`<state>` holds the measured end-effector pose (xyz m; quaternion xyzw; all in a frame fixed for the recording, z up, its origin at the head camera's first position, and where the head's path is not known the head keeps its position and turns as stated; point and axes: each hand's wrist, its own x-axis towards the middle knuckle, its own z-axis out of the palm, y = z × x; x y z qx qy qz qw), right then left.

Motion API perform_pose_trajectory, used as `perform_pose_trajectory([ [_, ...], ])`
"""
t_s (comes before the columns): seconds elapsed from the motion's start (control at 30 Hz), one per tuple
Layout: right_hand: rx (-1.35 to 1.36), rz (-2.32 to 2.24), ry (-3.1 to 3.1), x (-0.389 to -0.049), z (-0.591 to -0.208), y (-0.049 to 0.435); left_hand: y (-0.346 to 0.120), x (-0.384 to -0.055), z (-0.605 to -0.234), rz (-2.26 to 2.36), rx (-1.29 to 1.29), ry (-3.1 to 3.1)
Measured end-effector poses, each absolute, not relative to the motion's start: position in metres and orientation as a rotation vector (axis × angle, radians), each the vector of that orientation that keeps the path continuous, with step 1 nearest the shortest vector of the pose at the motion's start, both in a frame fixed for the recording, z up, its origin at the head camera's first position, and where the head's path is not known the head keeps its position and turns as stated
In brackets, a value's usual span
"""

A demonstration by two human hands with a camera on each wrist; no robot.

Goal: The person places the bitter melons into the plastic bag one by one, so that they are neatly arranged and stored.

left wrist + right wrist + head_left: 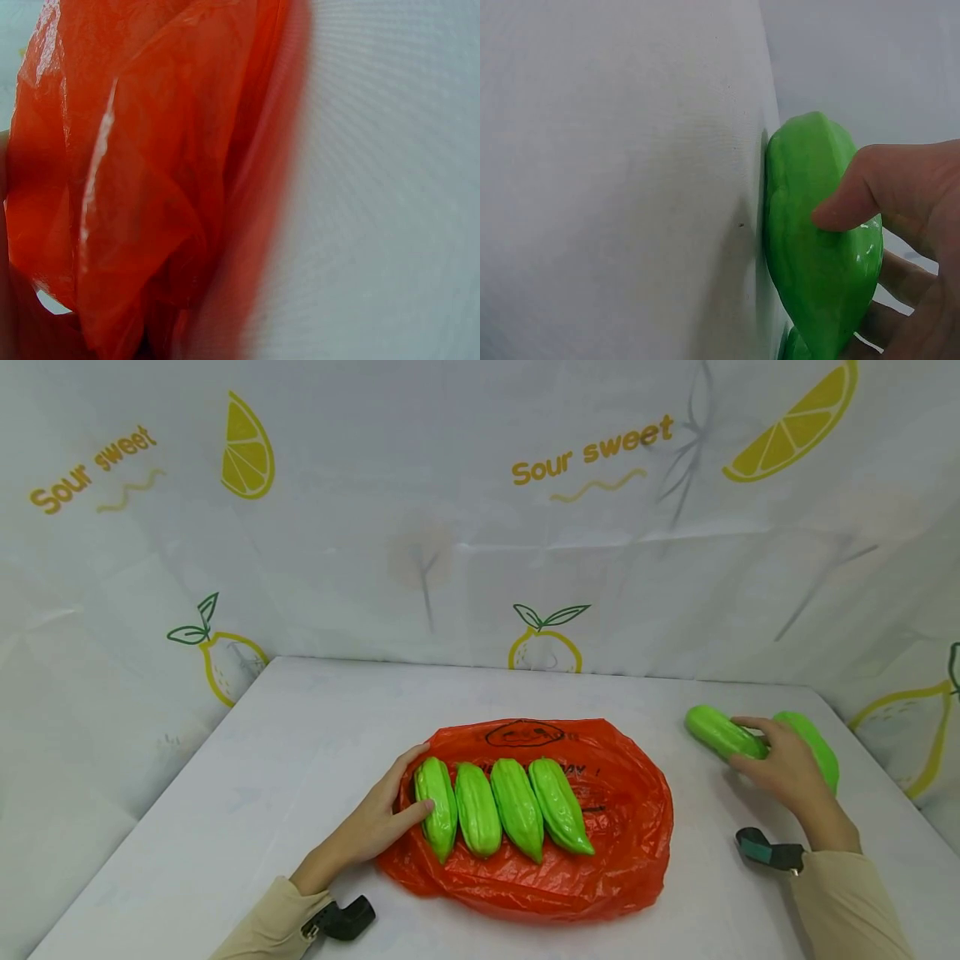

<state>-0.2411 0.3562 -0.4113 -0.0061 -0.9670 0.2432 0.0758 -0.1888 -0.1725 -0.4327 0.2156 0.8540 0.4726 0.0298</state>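
At the far right of the table, my right hand (783, 764) grips a glossy green ridged gourd (716, 731). In the right wrist view its thumb lies across the near side of this gourd (802, 217), with the fingers behind it. A second green gourd (819, 750) lies just beyond the hand, partly hidden by it. My left hand (378, 822) holds the left edge of a red plastic bag (630, 835), its thumb over the leftmost of several green gourds (478, 810) lying side by side on the bag. Crumpled red plastic (150, 150) fills much of the left wrist view.
A white table (300, 727) carries everything. Behind it hangs a pale cloth (360, 510) with lemon prints and lettering, rising from the table's back edge. Small dark wrist devices (347, 918) are strapped over both beige sleeves (847, 902).
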Motion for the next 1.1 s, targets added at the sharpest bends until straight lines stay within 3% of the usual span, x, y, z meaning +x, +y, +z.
perform_pose_trajectory([
  [1.1,0.072,0.720,-2.902,-0.247,-0.413,0.332,-0.172,-0.189,-0.432,1.468,0.646,2.612],
])
